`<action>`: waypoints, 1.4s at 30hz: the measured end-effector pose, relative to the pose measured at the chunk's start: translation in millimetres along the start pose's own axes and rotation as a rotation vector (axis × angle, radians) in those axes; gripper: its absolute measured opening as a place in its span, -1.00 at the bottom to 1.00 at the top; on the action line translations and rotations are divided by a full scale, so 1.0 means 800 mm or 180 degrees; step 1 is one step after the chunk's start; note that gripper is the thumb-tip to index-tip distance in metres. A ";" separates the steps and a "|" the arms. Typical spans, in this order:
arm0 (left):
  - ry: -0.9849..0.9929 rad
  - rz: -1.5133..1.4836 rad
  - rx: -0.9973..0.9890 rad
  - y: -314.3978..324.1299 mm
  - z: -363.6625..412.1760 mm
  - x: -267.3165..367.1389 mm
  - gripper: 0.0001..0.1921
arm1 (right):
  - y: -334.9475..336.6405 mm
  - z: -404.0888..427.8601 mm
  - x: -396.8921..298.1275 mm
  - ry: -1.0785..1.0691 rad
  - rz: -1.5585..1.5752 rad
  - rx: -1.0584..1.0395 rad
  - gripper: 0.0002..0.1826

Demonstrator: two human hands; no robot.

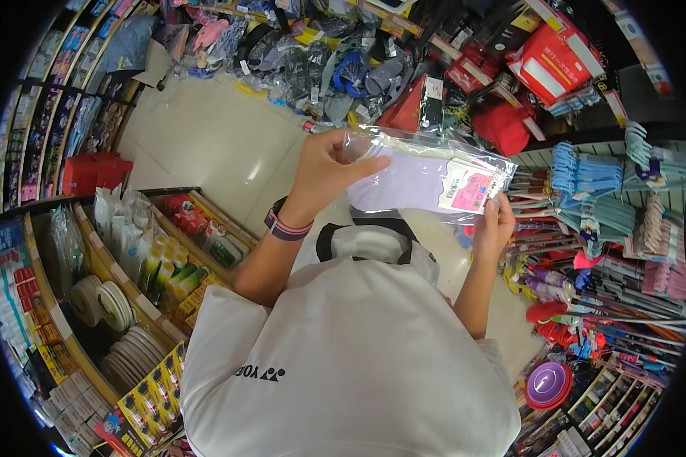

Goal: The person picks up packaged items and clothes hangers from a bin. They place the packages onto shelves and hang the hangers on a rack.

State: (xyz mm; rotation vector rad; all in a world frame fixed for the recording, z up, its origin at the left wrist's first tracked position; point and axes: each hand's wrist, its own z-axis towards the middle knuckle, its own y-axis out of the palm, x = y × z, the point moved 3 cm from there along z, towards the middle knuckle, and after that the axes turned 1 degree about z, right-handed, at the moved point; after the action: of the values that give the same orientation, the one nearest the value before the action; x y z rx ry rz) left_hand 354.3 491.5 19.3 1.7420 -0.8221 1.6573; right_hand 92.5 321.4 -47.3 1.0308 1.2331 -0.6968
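Observation:
A clear plastic packet of pale lilac socks [406, 177] with a white and pink label is held out flat above the floor. My left hand [334, 171] grips its left end, thumb on top. At the packet's lower right corner, my right hand [494, 220] pinches the edge beside the label. Just beyond the packet lie many plastic-wrapped goods, among them a blue item [350, 74] and a red packet [409, 105].
Shelves with stacked white plates [131, 354] and bottles stand at the left. Blue hangers [586, 171] and long poles hang at the right, above purple and red basins [549, 384]. A red case [97, 171] sits by the far left racks.

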 end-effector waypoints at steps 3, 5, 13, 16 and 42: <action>-0.0062 0.0175 0.0032 0.007 0.038 0.007 -0.78 | 0.005 0.041 -0.013 0.0046 -0.0353 0.0009 -0.69; -0.0131 0.0151 0.0057 0.015 0.061 0.015 -0.79 | 0.008 0.067 -0.021 -0.0023 -0.0523 -0.0172 -0.73; -0.0327 -0.0553 0.0106 0.013 0.120 0.023 -0.87 | 0.043 0.140 -0.028 0.0109 -0.0451 -0.0382 -0.66; -0.0366 -0.0712 0.0150 0.001 0.126 0.036 -0.87 | 0.066 0.151 -0.041 0.0309 -0.0452 -0.0799 -0.66; -0.0663 -0.0695 0.0025 -0.037 0.132 -0.007 -0.80 | 0.110 0.133 -0.076 0.1240 0.0141 -0.1949 -0.77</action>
State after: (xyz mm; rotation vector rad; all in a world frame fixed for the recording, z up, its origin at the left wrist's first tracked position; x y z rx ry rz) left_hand 444.2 429.1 8.1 1.9577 -0.6882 1.3553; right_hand 200.4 254.1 34.6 0.6864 1.6190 -0.0540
